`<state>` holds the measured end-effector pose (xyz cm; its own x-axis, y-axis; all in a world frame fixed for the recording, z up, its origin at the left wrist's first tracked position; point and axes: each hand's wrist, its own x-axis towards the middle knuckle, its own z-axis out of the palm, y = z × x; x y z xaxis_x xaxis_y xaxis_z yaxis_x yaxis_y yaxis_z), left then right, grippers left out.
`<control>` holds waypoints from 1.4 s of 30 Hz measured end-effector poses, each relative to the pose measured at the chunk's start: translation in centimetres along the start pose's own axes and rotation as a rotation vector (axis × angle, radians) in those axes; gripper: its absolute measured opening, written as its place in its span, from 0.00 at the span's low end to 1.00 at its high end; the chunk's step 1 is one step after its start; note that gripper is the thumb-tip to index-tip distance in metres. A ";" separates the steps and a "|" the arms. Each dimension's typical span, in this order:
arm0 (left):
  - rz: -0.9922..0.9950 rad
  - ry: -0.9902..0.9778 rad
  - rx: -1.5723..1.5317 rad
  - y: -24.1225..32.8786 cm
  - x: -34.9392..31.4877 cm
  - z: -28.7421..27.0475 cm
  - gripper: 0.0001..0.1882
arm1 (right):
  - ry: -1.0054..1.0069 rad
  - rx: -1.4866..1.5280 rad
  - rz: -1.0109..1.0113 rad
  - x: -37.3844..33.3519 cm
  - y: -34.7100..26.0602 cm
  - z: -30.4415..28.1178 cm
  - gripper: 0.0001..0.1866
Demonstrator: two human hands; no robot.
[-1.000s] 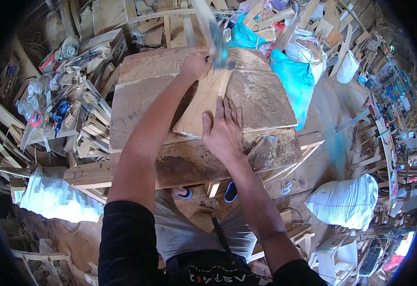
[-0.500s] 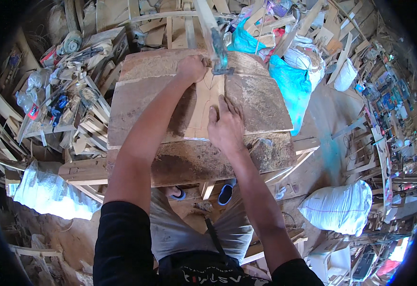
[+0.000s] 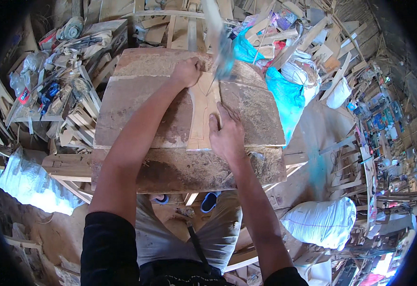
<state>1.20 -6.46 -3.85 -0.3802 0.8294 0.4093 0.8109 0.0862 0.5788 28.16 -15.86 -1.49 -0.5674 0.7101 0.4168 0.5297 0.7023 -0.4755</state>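
Note:
A pale flat piece of wood (image 3: 200, 112) with pencil lines drawn on it lies on a worn wooden worktop (image 3: 141, 109). My left hand (image 3: 186, 72) is closed around its far left corner, knuckles up. The right hand (image 3: 227, 132) grips its right edge nearer to me, the thumb on top and the fingers along the side. Just beyond the wood hangs a saw arm (image 3: 224, 55), blurred by motion. A thin dark blade-like line slants from its lower end to the wood. Where the blade meets the wood is hard to make out.
Sawdust covers parts of the worktop. Scrap wood (image 3: 82, 121) and a plastic bottle (image 3: 21, 90) pile up at the left. A blue sack (image 3: 285, 100) stands off the right corner, and a full white sack (image 3: 320, 223) lies on the floor at right.
The piece of wood has slid slightly toward me, its near end now past the seam in the worktop. Both hands keep their hold. The saw arm looks more blurred, and the whole view has shifted.

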 end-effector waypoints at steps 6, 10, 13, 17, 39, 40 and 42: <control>-0.014 -0.017 -0.011 1.0 0.1 -0.5 0.14 | 0.021 -0.011 -0.023 0.2 0.4 0.1 0.27; -0.026 -0.023 -0.015 1.0 0.3 -0.2 0.14 | 0.014 -0.007 0.000 0.5 0.4 0.2 0.25; -0.030 -0.018 0.006 0.8 0.5 0.0 0.15 | 0.038 -0.038 -0.024 0.7 0.5 0.2 0.24; -0.023 -0.013 -0.055 0.8 0.7 0.5 0.15 | 0.025 0.000 0.003 0.8 0.7 0.2 0.25; 0.035 0.000 -0.091 0.6 0.2 -0.2 0.14 | 0.041 -0.006 0.016 0.5 -0.4 0.5 0.25; 0.035 -0.005 -0.080 0.8 0.3 -0.3 0.13 | 0.049 -0.022 0.017 0.5 -0.3 0.5 0.25; 0.030 -0.001 -0.078 0.7 0.5 -0.4 0.14 | 0.064 -0.047 0.011 0.7 -0.4 0.6 0.23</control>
<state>1.43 -6.14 -2.94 -0.3556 0.8315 0.4269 0.7851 0.0179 0.6191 27.16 -15.68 -1.44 -0.5206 0.7184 0.4614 0.5658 0.6950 -0.4437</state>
